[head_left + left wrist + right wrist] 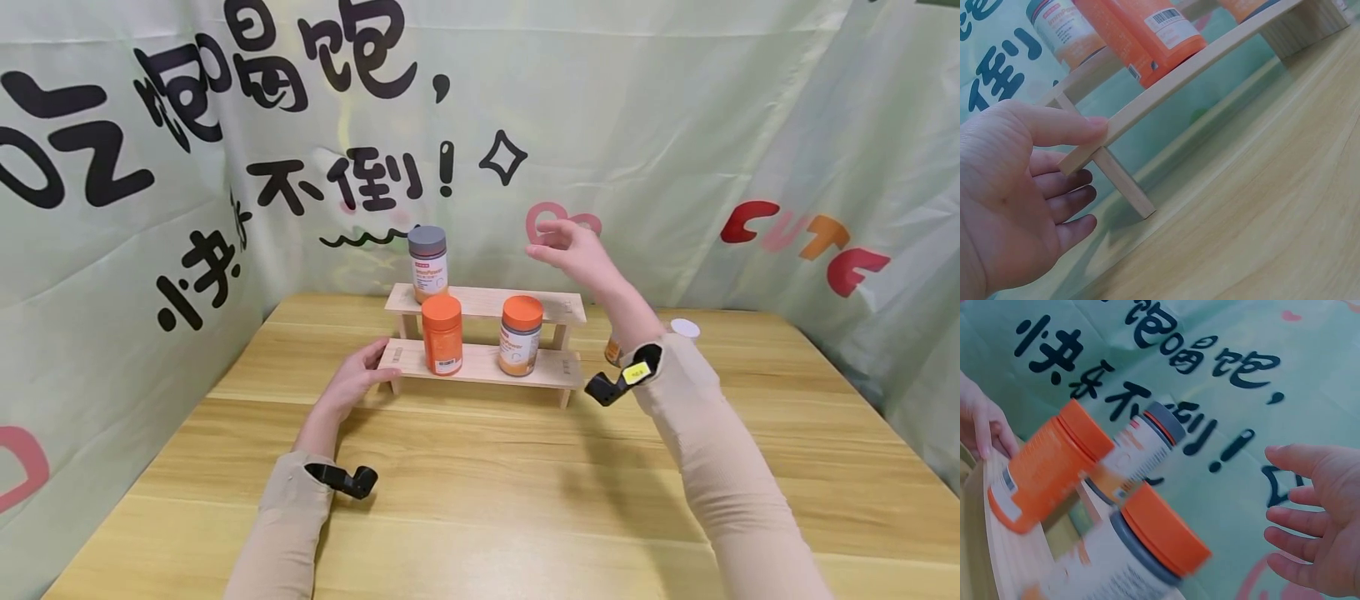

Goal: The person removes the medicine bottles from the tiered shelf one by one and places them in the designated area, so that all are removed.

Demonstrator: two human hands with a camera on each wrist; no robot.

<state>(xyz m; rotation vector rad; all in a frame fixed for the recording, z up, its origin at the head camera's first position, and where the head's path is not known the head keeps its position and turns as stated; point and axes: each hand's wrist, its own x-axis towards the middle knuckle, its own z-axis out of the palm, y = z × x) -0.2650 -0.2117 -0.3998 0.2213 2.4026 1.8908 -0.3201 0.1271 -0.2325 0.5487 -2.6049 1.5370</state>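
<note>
A two-tier wooden shelf (480, 361) stands on the table. My left hand (348, 385) grips the left end of its lower tier; in the left wrist view the thumb (1088, 130) lies against the board's edge, with fingers curled behind and below. Raised above the upper tier's right end, my right hand (573, 252) holds nothing, its fingers loosely bent. On the lower tier sit an all-orange bottle (442, 337) and a white-labelled bottle with an orange lid (520, 340). A grey-lidded bottle (429, 271) occupies the upper tier's left end.
Partly hidden behind the right forearm are a bottle (612, 350) and a white lid (685, 327) on the wooden table (465, 500). A printed cloth backdrop (637, 108) rises behind the shelf and along both sides.
</note>
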